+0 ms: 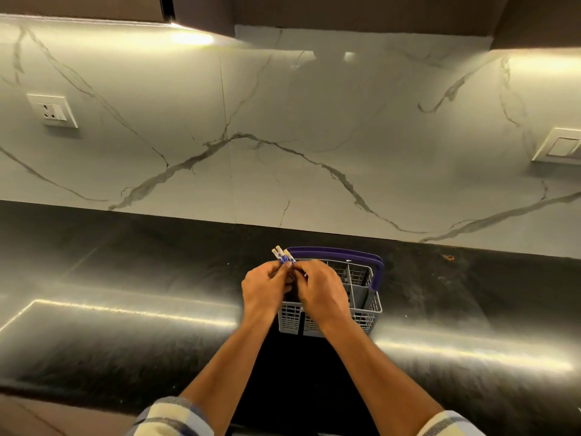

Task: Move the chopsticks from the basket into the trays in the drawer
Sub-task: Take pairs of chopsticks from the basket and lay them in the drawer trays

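Head view showed left hand (263,286) and right hand (317,286) pinching light, stiff, slick chopsticks (283,256) above the basket (366,305); mid-shaft hold seemed safest.

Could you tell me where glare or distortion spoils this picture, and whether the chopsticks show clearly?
Head view: bright strip-light glare streaks the counter left and right of the basket; wide-angle bending curves the counter edge; the chopsticks are small and soft, mostly hidden by the left hand and right hand.
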Available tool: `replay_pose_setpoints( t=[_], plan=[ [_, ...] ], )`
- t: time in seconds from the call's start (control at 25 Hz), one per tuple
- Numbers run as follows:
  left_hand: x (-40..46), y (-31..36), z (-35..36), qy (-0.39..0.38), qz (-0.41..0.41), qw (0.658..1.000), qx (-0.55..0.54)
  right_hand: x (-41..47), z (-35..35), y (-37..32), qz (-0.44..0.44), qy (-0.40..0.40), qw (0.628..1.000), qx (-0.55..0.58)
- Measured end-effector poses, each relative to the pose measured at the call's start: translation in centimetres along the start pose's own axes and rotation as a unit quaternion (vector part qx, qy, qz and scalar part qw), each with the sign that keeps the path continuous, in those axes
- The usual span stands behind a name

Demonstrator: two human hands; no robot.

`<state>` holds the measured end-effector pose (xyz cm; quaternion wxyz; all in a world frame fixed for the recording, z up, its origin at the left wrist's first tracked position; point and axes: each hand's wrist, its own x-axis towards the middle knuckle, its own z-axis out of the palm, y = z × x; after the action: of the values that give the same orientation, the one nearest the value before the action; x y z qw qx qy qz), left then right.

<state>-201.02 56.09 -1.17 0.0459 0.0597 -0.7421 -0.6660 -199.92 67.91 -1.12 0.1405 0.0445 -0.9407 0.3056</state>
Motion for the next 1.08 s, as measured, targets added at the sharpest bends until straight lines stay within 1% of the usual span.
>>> replay_pose_setpoints(
  t=[0.08, 0.16, 0.24, 0.28, 0.32, 0.36, 0.44, 0.48, 0.6, 0.72, 0.88, 0.96, 1.08],
  plan=[
    [-0.5, 2.3, -1.1, 0.002, 0.053, 0.999, 0.014, -0.2, -1.5, -1.2, -0.028, 0.031, 0.999, 0.000],
    [-0.6, 5.3, -2.7, -0.008, 0.103, 0.994, 0.026, -0.2, -3.5, -2.9, -0.039, 0.048, 0.998, 0.024],
    [-0.6, 8.9, -4.3, -0.031, 0.145, 0.989, 0.027, -0.1, -5.6, -4.4, -0.050, 0.059, 0.994, 0.082],
    [-0.6, 11.0, -5.0, -0.045, 0.160, 0.986, 0.015, -0.1, -6.6, -5.0, -0.047, 0.058, 0.989, 0.129],
    [-0.7, 13.1, -5.7, -0.062, 0.171, 0.983, 0.002, -0.1, -7.6, -5.6, -0.028, 0.047, 0.979, 0.195],
    [-0.8, 15.2, -6.3, -0.081, 0.178, 0.981, -0.004, -0.1, -8.7, -6.1, -0.003, 0.026, 0.961, 0.274],
    [-1.2, 18.9, -7.2, -0.122, 0.173, 0.977, 0.010, -0.6, -10.7, -7.0, 0.030, -0.026, 0.915, 0.401],
    [-1.3, 20.2, -7.5, -0.139, 0.164, 0.976, 0.023, -1.1, -11.4, -7.2, 0.034, -0.049, 0.901, 0.430],
    [-1.9, 22.0, -8.1, -0.170, 0.131, 0.975, 0.061, -3.1, -11.8, -6.9, 0.057, -0.104, 0.873, 0.472],
    [-2.6, 20.7, -8.0, -0.192, 0.084, 0.973, 0.093, -6.1, -10.1, -6.1, 0.091, -0.140, 0.865, 0.472],
    [-3.9, 16.4, -7.9, -0.244, -0.003, 0.966, 0.089, -11.4, -7.1, -4.7, 0.148, -0.148, 0.850, 0.483],
    [-5.5, 13.2, -7.7, -0.277, -0.039, 0.956, 0.088, -14.9, -5.4, -3.5, 0.176, -0.157, 0.850, 0.471],
    [-8.7, 6.2, -6.9, -0.329, -0.085, 0.934, 0.110, -21.5, -1.6, -1.8, 0.260, -0.171, 0.852, 0.422]
  ],
)
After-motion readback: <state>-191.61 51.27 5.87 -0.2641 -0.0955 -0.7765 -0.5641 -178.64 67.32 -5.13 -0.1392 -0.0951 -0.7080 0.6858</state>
